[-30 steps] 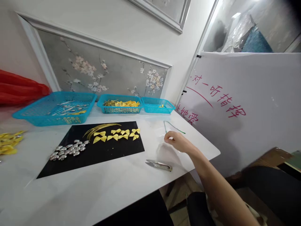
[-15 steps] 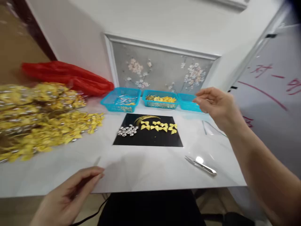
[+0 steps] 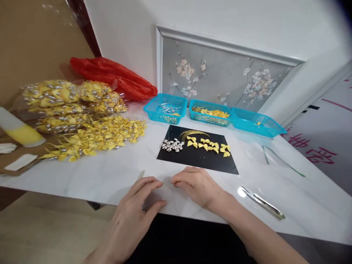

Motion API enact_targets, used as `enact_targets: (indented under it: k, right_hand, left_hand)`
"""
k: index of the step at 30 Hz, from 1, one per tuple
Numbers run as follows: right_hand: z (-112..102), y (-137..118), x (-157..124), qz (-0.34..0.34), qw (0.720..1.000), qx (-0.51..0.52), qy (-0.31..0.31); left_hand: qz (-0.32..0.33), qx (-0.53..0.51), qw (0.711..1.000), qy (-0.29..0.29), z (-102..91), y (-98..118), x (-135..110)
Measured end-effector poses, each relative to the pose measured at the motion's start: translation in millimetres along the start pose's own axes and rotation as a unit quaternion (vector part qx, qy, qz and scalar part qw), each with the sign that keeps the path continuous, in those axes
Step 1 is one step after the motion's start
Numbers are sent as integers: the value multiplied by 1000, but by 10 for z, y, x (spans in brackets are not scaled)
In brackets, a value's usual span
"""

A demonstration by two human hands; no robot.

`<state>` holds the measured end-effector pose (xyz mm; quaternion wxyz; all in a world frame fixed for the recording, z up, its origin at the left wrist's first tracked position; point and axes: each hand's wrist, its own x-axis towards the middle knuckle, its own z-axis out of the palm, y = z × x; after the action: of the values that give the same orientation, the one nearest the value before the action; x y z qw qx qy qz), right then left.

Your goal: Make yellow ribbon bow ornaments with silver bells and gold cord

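Observation:
My left hand (image 3: 132, 211) lies at the near edge of the white table (image 3: 110, 176), index finger and thumb stretched out flat and apart. My right hand (image 3: 199, 186) rests just to its right, fingers curled with the tips pressed together on the table. A faint clear film seems to lie between the two hands; I cannot make it out. Just beyond them is a black mat (image 3: 198, 163) with a cluster of silver beads (image 3: 172, 145), several yellow bows (image 3: 209, 145) and thin gold wires (image 3: 192, 132).
Metal snips (image 3: 264, 201) lie to the right of my right hand, a green wire (image 3: 283, 163) beyond them. Three blue baskets (image 3: 165, 117) line the back wall. A pile of finished yellow bows (image 3: 104, 134), bagged bows (image 3: 55, 99) and a red bag (image 3: 115, 77) fill the left. A whiteboard (image 3: 330, 146) stands at right.
The view swung left. My right hand came from the green wire at far right, through the air, down to the near table edge. My left hand rose onto the table beside it.

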<state>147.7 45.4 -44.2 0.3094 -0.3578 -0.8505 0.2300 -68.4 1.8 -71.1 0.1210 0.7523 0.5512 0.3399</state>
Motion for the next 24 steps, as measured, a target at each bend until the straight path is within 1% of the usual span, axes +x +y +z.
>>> enact_targets:
  k: [2, 5, 8, 11, 14, 16, 19, 21, 24]
  right_hand:
    - [-29, -10, 31, 10, 1000, 3, -13]
    - [-49, -78, 37, 40, 999, 27, -14]
    - [-81, -178, 7, 67, 996, 57, -9]
    - [-133, -272, -27, 74, 994, 75, -12]
    - [-171, -336, -46, 79, 993, 92, -17]
    - [-181, -357, -49, 79, 992, 95, -15]
    - [-179, -355, -48, 67, 995, 77, -5]
    - [-169, -326, -45, 36, 999, 36, 0]
    - [-140, -229, -37, -18, 999, -33, -5]
  left_hand:
    - [3, -1, 1000, 3, 37, -9, -6]
    - [1, -19, 1000, 11, 40, -5, -29]
    - [-28, -63, 997, 18, -23, 42, -42]
    - [-56, -130, 990, 23, -119, 132, -20]
    - [-30, -184, 982, 22, -190, 224, 15]
    - [-16, -192, 981, 18, -199, 260, 26]
    - [-33, -173, 984, -5, -156, 275, 27]
    - [-39, -156, 986, -31, -108, 275, 34]
    - [-24, -143, 988, -51, -45, 281, 62]
